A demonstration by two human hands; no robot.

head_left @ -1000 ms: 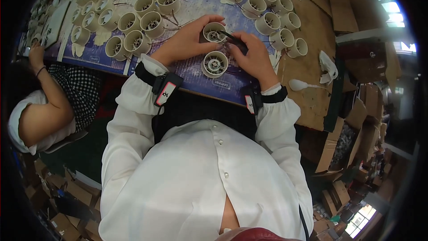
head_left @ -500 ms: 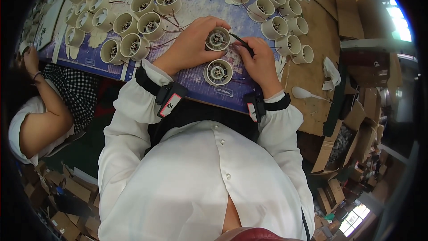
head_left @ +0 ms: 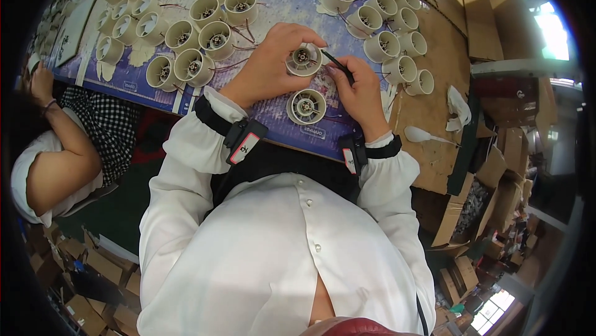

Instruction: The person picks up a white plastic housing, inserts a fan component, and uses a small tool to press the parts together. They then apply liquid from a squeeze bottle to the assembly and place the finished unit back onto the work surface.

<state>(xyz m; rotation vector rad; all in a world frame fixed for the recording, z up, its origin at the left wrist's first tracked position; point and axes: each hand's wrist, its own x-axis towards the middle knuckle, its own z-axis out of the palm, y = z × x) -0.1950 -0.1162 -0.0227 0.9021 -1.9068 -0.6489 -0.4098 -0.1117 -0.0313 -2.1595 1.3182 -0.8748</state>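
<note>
My left hand (head_left: 266, 64) is curled around a cream round fan housing (head_left: 302, 70), thumb below it and index finger over its far side. A small motor shows inside its open end. My right hand (head_left: 361, 92) grips a slim black pen-like tool (head_left: 338, 64); its tip lies close to the housing's right rim. Right fingertips are near that rim too, and whether they pinch a wire I cannot tell. Just below, a second fan housing (head_left: 307, 107) stands on the table, its ribs and hub facing up, with a thin wire on its right.
Several cream housings with motors and dark red wires (head_left: 216, 39) stand at the left, more (head_left: 383, 46) at the right. Brown cardboard (head_left: 428, 149) covers the table's right side, bearing a white spoon-shaped piece (head_left: 422, 133) and crumpled white paper (head_left: 458, 109). Another person's arm (head_left: 65, 171) is at left.
The held housing has tilted, so its motor now shows where ribs faced up before. The black tool has shifted slightly with my right hand. The view has moved a little.
</note>
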